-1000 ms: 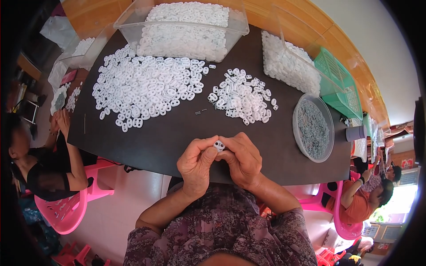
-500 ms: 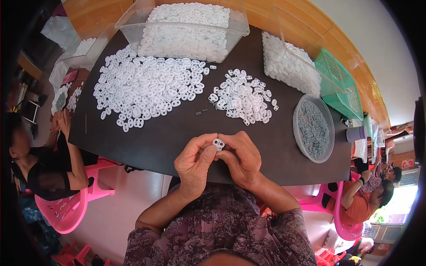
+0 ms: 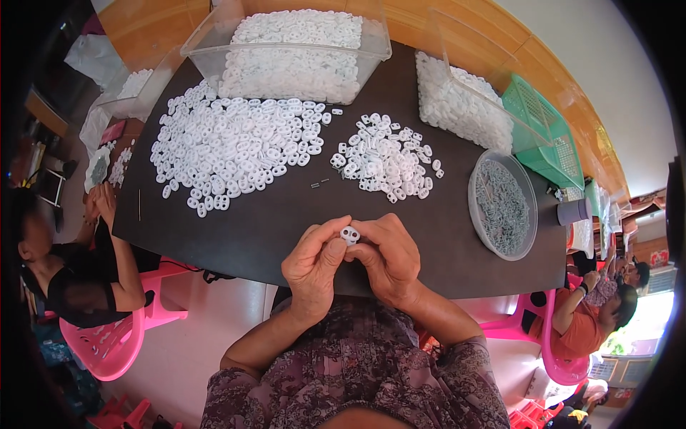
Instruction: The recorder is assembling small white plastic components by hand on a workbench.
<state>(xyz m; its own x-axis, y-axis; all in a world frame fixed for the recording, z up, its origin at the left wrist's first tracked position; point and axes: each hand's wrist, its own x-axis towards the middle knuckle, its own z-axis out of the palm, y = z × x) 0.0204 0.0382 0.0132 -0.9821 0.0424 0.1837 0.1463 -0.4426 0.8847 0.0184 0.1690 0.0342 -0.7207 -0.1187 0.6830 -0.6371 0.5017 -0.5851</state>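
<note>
Close to the table's near edge, a small white plastic piece with two round holes (image 3: 350,234) is pinched between my hands. My left hand (image 3: 313,266) has its thumb and forefinger on the piece's left side. From the other side, my right hand (image 3: 389,261) presses it with thumb and curled forefinger. The fingers cover its lower part. Beyond the hands lie a large pile of such white pieces (image 3: 236,143) and a smaller pile (image 3: 389,157) to its right. A few tiny dark springs (image 3: 319,183) rest between the piles and my hands.
Clear bins of white pieces (image 3: 293,71) (image 3: 464,107) stand at the back. A round tub of small springs (image 3: 502,207), a green basket (image 3: 547,132) and a grey cup (image 3: 574,213) occupy the right. A co-worker (image 3: 78,257) sits at left; others sit at right.
The white piece has turned slightly between my fingers, and its two holes now sit more level. Both hands keep nearly the same place. The whole view has shifted a little.
</note>
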